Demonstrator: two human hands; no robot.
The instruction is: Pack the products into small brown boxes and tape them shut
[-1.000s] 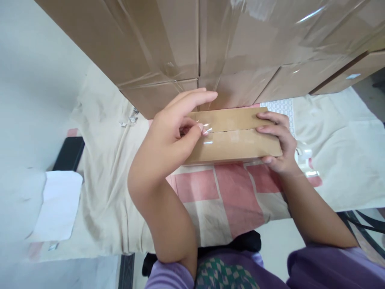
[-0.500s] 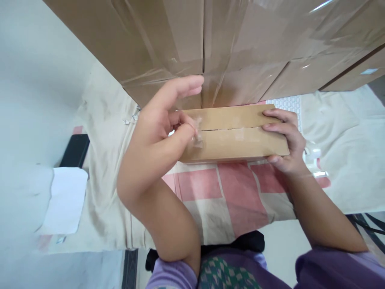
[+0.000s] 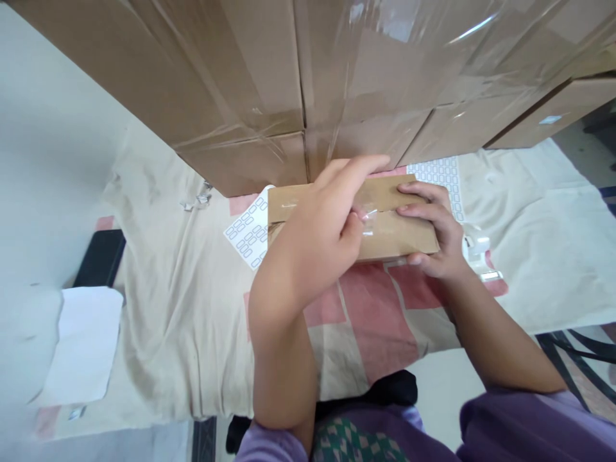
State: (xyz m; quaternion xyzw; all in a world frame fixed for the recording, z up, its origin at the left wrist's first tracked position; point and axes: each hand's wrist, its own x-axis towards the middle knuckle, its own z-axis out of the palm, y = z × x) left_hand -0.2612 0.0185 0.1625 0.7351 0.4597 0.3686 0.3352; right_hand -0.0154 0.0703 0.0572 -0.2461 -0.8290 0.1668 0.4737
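- Small cardboard box (image 3: pixel 402 236): lies at centre on the cloth (image 3: pixel 375 321), large cartons (image 3: pixel 356 83) at 12 o'clock.
- Left hand (image 3: pixel 315 240): reaches in from 7 o'clock; thumb and finger appear pinched on clear tape (image 3: pixel 370 215) over the top seam.
- Right hand (image 3: pixel 430 218): clasps the box's 3 o'clock end; judged a sound brace.
- Recommended: any pull kept low, slow and along the seam, sparing the cardboard; right-hand grip firm without crushing the end.

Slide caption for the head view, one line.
Left hand at the clear tape across the top seam of a cardboard box, right hand gripping its right end.
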